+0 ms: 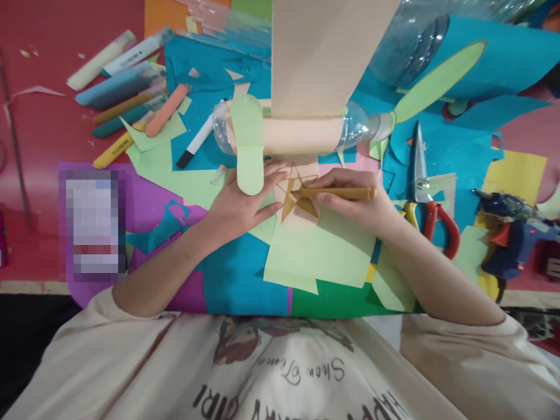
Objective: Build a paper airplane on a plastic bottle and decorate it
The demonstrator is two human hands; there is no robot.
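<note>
My right hand (pixel 356 198) is closed around a mustard-brown marker (pixel 350 193), its tip on a five-pointed star (pixel 310 209) drawn in the same colour. The star is partly filled in. It sits on the rounded end of a peach paper strip (pixel 301 223), which extends from beneath a model plane made of a plastic bottle (pixel 356 125) wrapped in peach paper (pixel 301 134). My left hand (pixel 249 201) lies flat with fingers spread, fingertips at the strip's left edge. A light green rounded paper strip (pixel 249 166) across the bottle's left end covers part of this hand.
Several markers (pixel 120 87) lie at upper left, above a pixelated phone-like rectangle (pixel 94 224). On the right are red-and-yellow-handled scissors (pixel 422 181) and a blue glue gun (pixel 510 248). A wide peach wing (pixel 324 58) rises behind the bottle. Coloured paper sheets (pixel 236 274) and scraps cover the table.
</note>
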